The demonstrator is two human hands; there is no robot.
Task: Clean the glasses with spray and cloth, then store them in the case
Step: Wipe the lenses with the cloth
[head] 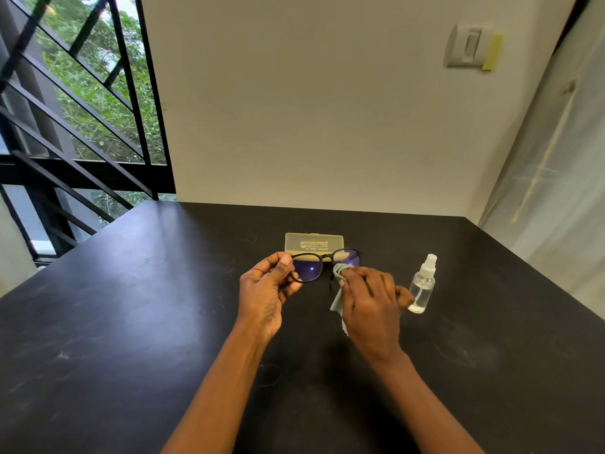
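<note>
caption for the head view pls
Left hand holds glasses; right hand wipes a lens with cloth.

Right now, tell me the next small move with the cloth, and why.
Probably keep rubbing the cloth over the lens on the right, then shift to the other lens. The left hand pinches the glasses at the frame's left end, and the right hand presses the cloth against that lens. The case lies shut behind, and the spray bottle stands aside.
</note>
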